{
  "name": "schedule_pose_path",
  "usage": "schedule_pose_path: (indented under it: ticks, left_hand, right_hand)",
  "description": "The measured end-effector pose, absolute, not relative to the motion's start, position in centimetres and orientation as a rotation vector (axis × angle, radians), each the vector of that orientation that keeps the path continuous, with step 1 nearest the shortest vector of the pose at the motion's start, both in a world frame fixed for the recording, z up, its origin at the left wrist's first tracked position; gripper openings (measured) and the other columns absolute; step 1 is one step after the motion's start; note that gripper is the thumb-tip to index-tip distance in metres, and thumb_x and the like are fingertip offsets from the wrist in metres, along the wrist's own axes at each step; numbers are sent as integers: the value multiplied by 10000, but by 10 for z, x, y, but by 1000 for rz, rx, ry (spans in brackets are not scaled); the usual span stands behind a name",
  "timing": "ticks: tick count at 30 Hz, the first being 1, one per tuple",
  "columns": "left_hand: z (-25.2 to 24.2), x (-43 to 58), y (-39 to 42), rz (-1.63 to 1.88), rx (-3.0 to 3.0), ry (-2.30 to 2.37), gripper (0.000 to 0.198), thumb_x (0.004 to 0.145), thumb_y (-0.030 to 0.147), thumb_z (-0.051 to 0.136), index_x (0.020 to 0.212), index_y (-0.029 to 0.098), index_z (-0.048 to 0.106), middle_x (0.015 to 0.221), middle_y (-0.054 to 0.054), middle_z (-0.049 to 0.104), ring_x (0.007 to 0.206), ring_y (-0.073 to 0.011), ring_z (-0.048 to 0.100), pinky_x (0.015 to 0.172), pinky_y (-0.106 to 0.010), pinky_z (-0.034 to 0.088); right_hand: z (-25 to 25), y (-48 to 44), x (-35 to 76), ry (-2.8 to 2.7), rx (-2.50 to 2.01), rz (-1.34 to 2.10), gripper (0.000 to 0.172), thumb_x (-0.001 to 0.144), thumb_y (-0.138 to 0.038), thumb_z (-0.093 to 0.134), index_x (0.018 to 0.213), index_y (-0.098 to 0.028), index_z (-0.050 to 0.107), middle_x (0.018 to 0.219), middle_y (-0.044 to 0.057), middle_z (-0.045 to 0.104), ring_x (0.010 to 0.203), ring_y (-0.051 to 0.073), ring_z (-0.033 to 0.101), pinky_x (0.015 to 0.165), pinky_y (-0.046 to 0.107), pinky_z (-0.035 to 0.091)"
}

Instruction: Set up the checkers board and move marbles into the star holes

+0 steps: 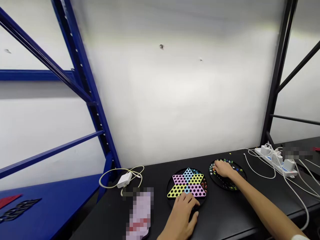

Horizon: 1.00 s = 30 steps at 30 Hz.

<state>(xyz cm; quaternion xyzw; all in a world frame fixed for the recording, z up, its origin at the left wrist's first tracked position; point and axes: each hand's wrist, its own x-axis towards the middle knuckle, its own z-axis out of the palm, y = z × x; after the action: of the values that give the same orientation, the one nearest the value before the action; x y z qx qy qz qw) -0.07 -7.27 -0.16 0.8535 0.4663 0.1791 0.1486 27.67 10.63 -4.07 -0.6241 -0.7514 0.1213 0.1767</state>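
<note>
Black, the marble tray [221,183] sat near the back edge of the bench [215,216]; a knock from the right hand [224,168] could have sent marbles [241,170] rolling toward the front edge. It reached forward, fingers bunched, any pinch hidden. The left hand [183,213] lay palm-down at the near rim of the star board [188,180], its grip unclear.

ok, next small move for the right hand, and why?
Probably close its fingers on one marble: the right hand is down over the round tray, where loose marbles lie, and the left hand is at the near edge of the star board. Whether a marble is pinched is hidden.
</note>
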Motion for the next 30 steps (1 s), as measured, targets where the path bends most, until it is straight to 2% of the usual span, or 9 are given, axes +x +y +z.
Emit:
schedule_pose_path:
  ticks: [2,5,8,11,14,18,25,28,30]
  left_hand:
    - [-2,-1,-72,510,2456,1337,202,867,165,535,1034,268,582,1116,-10,593,1041,-215,487,937,-367,379]
    - [-4,-1,-72,526,2462,1329,201,865,161,531,1030,261,584,1108,-15,594,1037,-218,484,938,-370,376]
    - [-4,-1,-73,561,2465,1319,188,874,168,521,1026,261,583,1100,-15,591,1028,-215,483,933,-370,377]
    - [-3,-1,-73,559,2458,1322,186,872,168,524,1021,265,582,1105,-13,592,1029,-217,488,921,-367,386]
    - [-3,-2,-72,556,2469,1321,194,860,161,538,1017,264,587,1101,-16,600,1027,-220,498,918,-367,394]
    - [-5,-2,-71,562,2484,1320,194,862,163,539,1018,266,589,1092,-16,603,1025,-218,506,918,-360,397]
    - [-3,-1,-72,536,2460,1326,177,880,174,525,1019,267,582,1089,-7,597,1028,-204,504,930,-354,390]
    - [-2,-1,-72,532,2457,1334,184,873,165,523,1018,262,582,1095,-10,596,1029,-207,497,932,-361,389]
    - [-2,-1,-72,545,2467,1327,188,872,163,521,1020,261,583,1094,-17,598,1022,-212,497,924,-363,394]
  right_hand:
    - [-35,112,284,-1842,-1601,590,301,895,-432,481,695,-207,478,649,14,550,606,154,518,579,258,344]
    - [-24,118,304,-1262,-1263,1027,349,872,-553,413,735,-232,441,526,-80,357,406,98,280,436,237,242]
    - [-21,121,328,-940,-1147,1104,303,839,-531,421,803,-234,466,527,-93,356,375,86,210,397,231,159]
    - [-31,121,351,-1011,-1397,756,280,825,-479,469,698,-232,436,495,-69,376,418,105,296,432,249,205]
    - [-48,116,375,-1413,-1698,435,318,850,-435,479,620,-223,420,533,-12,485,554,159,472,543,270,320]
    - [-56,97,397,-1892,-1964,258,182,924,-328,422,853,-207,538,803,53,652,762,215,610,645,279,355]
    - [-45,68,384,-2235,-2115,98,210,969,-299,413,1043,-181,570,989,148,675,910,289,658,760,354,411]
    - [-42,73,375,-2178,-2099,170,117,903,-250,535,938,-150,586,951,166,673,896,285,653,777,363,426]
    - [-38,79,374,-2138,-2031,300,135,866,-273,586,792,-163,560,843,119,658,797,237,637,723,329,434]
